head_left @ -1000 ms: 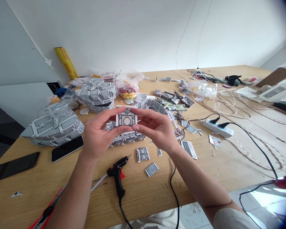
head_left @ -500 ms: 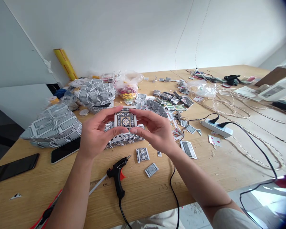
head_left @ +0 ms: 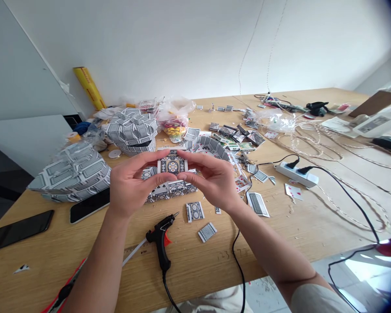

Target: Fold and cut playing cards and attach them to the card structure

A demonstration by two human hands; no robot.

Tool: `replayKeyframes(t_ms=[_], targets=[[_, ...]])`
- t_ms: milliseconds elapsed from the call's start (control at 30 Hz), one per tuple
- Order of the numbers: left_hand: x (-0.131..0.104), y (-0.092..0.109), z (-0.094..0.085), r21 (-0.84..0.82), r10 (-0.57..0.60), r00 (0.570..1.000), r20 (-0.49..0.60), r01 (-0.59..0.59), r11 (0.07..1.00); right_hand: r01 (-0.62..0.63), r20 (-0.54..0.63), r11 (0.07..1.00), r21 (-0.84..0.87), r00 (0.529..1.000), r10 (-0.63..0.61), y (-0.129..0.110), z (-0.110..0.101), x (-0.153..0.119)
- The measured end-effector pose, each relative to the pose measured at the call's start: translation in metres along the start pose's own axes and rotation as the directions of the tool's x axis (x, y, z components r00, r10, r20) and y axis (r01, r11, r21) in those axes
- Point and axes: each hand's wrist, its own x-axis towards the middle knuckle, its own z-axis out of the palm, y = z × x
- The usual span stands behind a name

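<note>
Between both hands a playing card (head_left: 172, 164) with a patterned back is held, bowed outward in the middle. My left hand (head_left: 135, 180) pinches its left side with fingers above and thumb below. On the other side my right hand (head_left: 211, 176) grips it the same way, the two thumbs nearly meeting. Behind and below the card lies a box-like piece made of cards (head_left: 169, 191), partly hidden by my hands. A black glue gun (head_left: 161, 239) rests on the table below, near a folded card piece (head_left: 194, 211) and a small grey card piece (head_left: 207, 232).
Two card-covered structures, one lidded (head_left: 132, 128) and one lower (head_left: 74, 174), stand at left near two phones (head_left: 19, 229). A red utility knife (head_left: 65, 289) lies front left. On the right are a power strip (head_left: 296, 174), cables and scattered cards.
The card, flatter half a second ago, now curves outward between my fingers. Both hands stay in about the same place.
</note>
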Motion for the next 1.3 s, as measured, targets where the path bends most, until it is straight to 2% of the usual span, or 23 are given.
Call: replayKeyframes(t_ms=[233,567,1000,1300], targets=[[-0.001,-0.006,-0.002,0.104,0.116,0.993,-0.030,-0.113,0.988,0.055,-0.018,0.996,-0.074,0.998,-0.057,0.002,0.000,0.000],[0.000,-0.007,0.000,0.086,0.152,0.986,-0.061,-0.147,0.985,0.165,-0.024,0.979,-0.122,0.985,-0.169,0.002,0.000,0.000],[-0.002,-0.004,0.005,0.118,0.143,0.983,-0.114,-0.130,0.984,0.191,-0.069,0.974,-0.124,0.977,-0.200,0.007,0.004,-0.005],[-0.001,-0.003,0.009,0.109,0.219,0.967,-0.131,-0.205,0.973,0.193,-0.075,0.974,-0.115,0.976,-0.202,0.005,0.005,-0.003]])
